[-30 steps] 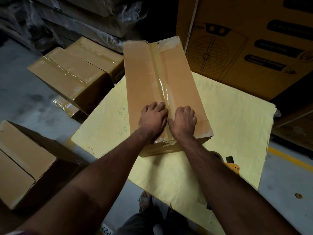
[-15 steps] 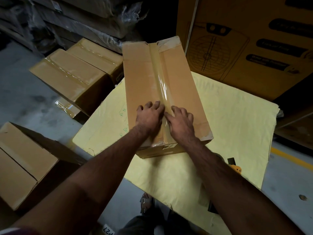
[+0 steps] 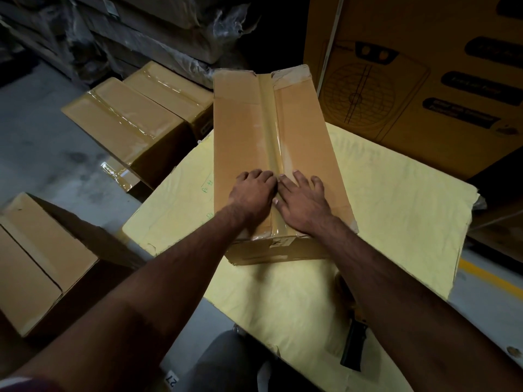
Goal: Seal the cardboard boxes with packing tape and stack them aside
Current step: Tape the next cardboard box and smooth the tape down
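**Now: both palms flat on the taped seam**

Leftmost, at the frame's lower edge, an untaped cardboard box on the grey floor, centre seam bare. Farther back, two sealed boxes side by side, glossy tape across their tops, standing well apart from the work surface's front but just beside its far-left corner. Behind them, dark plastic-wrapped stacks.

Centre, on a yellow paper-covered work surface, a long cardboard box lying lengthwise away from the viewer, a strip of clear packing tape running down its middle seam and folding over the near end. On the near part of the lid, left hand resting palm down, fingers loosely bent, just left of the tape. Right hand beside it, fingers spread flat, thumb and index finger lying on the tape. Thumbs nearly touching; neither hand gripping anything.

Lower right, partly hidden beneath the right forearm, a dark-handled tool on the yellow surface; exact kind not discernible. Upper right, a big yellow printed carton with a fan drawing, standing upright behind the surface.
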Demonstrator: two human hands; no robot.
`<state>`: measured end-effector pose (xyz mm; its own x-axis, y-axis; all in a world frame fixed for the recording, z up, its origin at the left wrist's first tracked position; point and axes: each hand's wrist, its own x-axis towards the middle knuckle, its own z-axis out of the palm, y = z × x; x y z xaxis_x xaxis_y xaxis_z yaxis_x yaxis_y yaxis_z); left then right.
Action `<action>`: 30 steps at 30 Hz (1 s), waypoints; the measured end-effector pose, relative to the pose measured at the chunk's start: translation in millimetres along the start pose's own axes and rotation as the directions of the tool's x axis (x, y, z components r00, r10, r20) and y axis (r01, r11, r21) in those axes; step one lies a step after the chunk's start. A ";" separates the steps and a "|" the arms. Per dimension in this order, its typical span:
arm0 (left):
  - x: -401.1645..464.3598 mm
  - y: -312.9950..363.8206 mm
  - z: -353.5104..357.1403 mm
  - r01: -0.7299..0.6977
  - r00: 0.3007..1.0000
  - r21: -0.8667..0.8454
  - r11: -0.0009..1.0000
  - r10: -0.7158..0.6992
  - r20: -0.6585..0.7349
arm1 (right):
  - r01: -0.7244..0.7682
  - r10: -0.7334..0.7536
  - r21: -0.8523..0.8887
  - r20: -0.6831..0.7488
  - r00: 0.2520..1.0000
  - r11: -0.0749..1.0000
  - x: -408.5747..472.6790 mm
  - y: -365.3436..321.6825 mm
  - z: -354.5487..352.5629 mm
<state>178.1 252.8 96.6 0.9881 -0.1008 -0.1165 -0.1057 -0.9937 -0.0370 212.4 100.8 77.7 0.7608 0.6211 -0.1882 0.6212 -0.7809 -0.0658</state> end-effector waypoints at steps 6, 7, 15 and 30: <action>28.2 -7.7 -1.9 0.020 0.999 0.012 1.000 -0.020 -0.032 | 0.017 -0.017 -0.041 0.000 1.000 0.999 20.1 8.6 -7.1; 35.4 -10.9 -2.4 0.025 0.999 0.003 1.000 -0.025 -0.039 | 0.007 -0.008 -0.045 -0.005 1.000 0.999 25.9 9.7 -9.1; 99.4 -42.0 -3.3 -0.019 1.000 -0.043 0.999 0.020 0.014 | -0.027 0.029 -0.056 0.023 0.999 0.998 98.7 29.8 -32.8; 185.3 -93.8 9.9 0.122 0.992 -0.006 0.993 -0.122 -0.012 | -0.102 0.099 -0.129 -0.028 0.995 0.986 214.3 46.4 -45.6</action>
<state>370.0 327.8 68.6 0.9949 0.0203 -0.0993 0.0159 -0.9989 -0.0450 412.7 200.7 79.0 0.8237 0.5420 -0.1667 0.5592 -0.8251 0.0805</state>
